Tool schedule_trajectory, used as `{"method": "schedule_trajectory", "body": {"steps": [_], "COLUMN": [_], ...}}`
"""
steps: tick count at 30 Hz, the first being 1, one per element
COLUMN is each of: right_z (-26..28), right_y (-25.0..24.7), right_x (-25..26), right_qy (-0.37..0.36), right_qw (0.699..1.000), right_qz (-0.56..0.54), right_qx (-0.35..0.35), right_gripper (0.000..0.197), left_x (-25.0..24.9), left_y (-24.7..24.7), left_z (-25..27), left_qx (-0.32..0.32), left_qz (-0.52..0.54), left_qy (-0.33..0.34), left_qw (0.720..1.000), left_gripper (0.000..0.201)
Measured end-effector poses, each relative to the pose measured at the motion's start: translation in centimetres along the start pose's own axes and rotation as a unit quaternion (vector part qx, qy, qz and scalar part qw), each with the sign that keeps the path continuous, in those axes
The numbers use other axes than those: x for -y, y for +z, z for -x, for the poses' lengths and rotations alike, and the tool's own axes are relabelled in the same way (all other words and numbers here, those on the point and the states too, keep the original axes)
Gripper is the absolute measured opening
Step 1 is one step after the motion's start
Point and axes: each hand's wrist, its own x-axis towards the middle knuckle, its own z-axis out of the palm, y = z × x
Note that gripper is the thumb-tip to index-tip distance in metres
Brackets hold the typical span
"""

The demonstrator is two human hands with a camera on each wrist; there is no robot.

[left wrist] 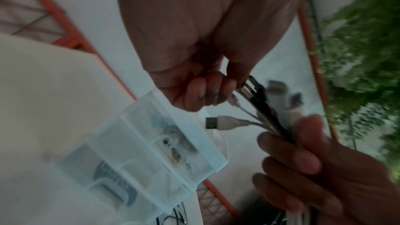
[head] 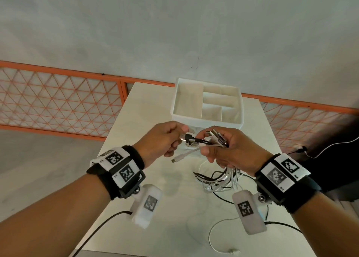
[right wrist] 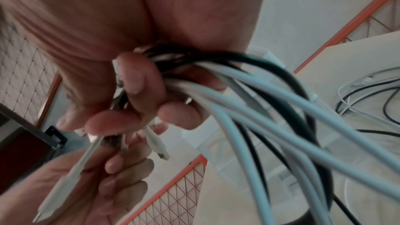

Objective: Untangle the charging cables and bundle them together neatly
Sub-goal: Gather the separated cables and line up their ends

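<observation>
My right hand grips a bunch of white and black charging cables near their plug ends, held above the table. Their long parts hang from the fist and pile up as loops on the table below. My left hand pinches a black cable's USB plug that sticks out of the bunch toward it. A white plug and a small white connector stick out loose between the hands. In the left wrist view the left fingers curl round the plug ends.
A white divided organiser tray stands on the white table just beyond the hands. One loose white cable lies near the table's front edge. Orange mesh railing runs behind the table; greenery shows past it.
</observation>
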Motion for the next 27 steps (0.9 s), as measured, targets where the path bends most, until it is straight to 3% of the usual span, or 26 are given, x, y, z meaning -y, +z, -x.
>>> {"method": "schedule_trajectory", "body": {"steps": [3,9,13,19,20,24,27], "right_z": [-0.4,-0.5,-0.7,-1.0,-1.0,-0.9,-0.8], "right_y": [0.4,1.0,1.7,2.1,2.1,2.2,2.1], "right_x": [0.4,0.5,0.5,0.3,0.2,0.2,0.5], "right_qy": [-0.001,-0.022,-0.028,-0.027,-0.03,-0.038,-0.046], "right_qw": [1.0,0.999,0.997,0.991,0.99,0.992,0.989], "right_qz": [0.024,0.036,0.075,0.126,0.133,0.115,0.142], "right_qx": [0.0,0.004,0.019,-0.016,-0.024,-0.027,-0.004], "right_gripper": [0.023,0.028,0.023,0.023,0.022,0.024,0.024], "left_x": [-0.6,-0.4,-0.1,-1.0,-0.9,-0.4,-0.4], "left_y": [0.6,0.0,0.8,2.5,2.6,2.1,2.4], "left_z": [0.4,0.7,0.9,2.0,2.1,1.3,1.2], "left_qx": [0.019,0.019,0.084,0.153,0.141,-0.01,-0.027], "left_qz": [-0.037,0.139,0.242,0.048,0.04,0.1,0.089], "left_qy": [0.031,-0.09,-0.085,0.003,0.013,-0.004,-0.009], "left_qw": [0.999,0.986,0.963,0.987,0.989,0.995,0.996], "left_gripper": [0.029,0.065,0.072,0.059,0.058,0.068,0.064]}}
